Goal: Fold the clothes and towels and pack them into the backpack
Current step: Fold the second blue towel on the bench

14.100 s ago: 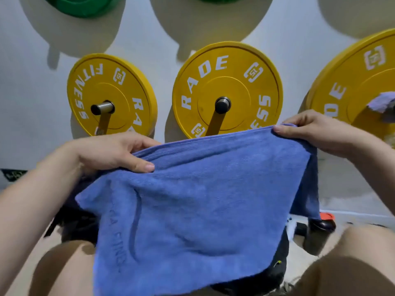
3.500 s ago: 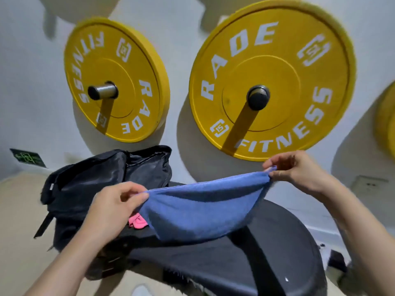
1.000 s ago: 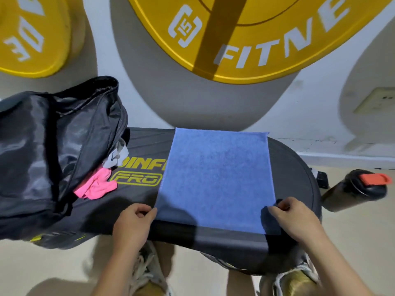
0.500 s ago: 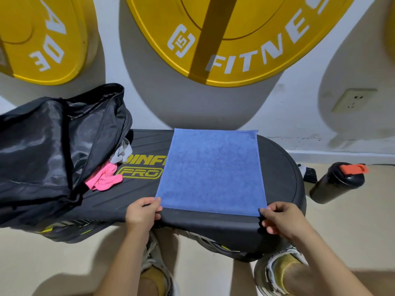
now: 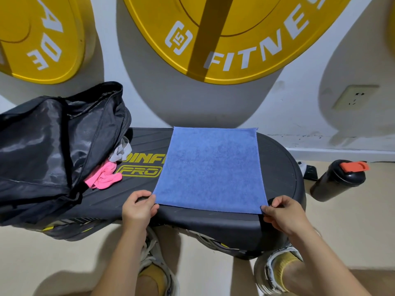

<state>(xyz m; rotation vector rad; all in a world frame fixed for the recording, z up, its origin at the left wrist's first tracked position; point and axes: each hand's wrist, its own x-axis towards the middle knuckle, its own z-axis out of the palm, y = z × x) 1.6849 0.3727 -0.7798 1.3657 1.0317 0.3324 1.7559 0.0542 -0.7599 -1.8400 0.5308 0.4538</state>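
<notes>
Head view: blue towel (image 5: 210, 169) lying flat on the black tabletop (image 5: 280, 167), right of the open backpack (image 5: 53, 146). Left hand (image 5: 139, 208) and right hand (image 5: 282, 212) are each pinching a near corner.

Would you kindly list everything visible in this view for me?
towel: one, blue, flat on platform
backpack: one, black, platform's left end
pink garment: one, pink, backpack's mouth
grey garment: one, grey, backpack's mouth
platform: one, black, on floor
weight plates: at least two, yellow, on wall
bottle: one, black, red lid, floor right
socket: one, cream, wall right
shoes: two, pale, below platform
left hand: one, pinching towel's near-left corner
right hand: one, pinching towel's near-right corner
</notes>
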